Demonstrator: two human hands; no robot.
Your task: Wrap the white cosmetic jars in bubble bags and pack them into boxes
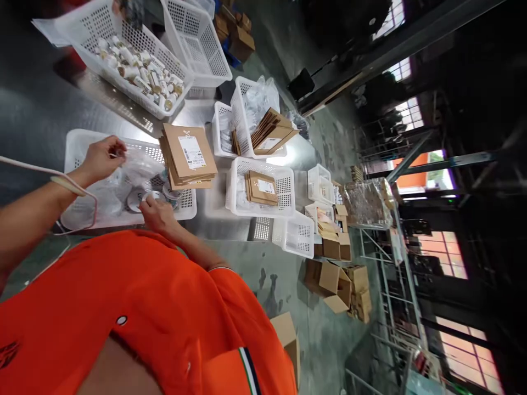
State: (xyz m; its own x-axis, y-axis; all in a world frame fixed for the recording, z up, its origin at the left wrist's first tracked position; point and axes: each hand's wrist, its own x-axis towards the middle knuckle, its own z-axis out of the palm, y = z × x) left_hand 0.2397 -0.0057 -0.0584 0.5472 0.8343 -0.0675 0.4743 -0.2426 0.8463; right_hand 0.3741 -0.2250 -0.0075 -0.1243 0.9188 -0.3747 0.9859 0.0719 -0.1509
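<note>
My left hand (102, 160) is over the near left basket, its fingers pinched together at the edge of a clear plastic bag (142, 164). Lower down, my right hand (158, 215) has its fingers closed at a small white round container (155, 195); part of it is hidden by the fingers. Beside that lies a round container with a printed label (135, 199). The white perforated basket (188, 204) around them also holds more clear plastic. A stack of brown cardboard mailers (189, 153) with white labels rests across the basket's right end.
A basket (164, 112) of small white-and-gold bottles (144, 71) stands at the far left, with another person's hand (119, 8) at its back. More baskets (263, 211) with mailers and plastic line the metal table. Open cardboard boxes (329, 282) stand on the floor. A white cable (28, 164) crosses my left forearm.
</note>
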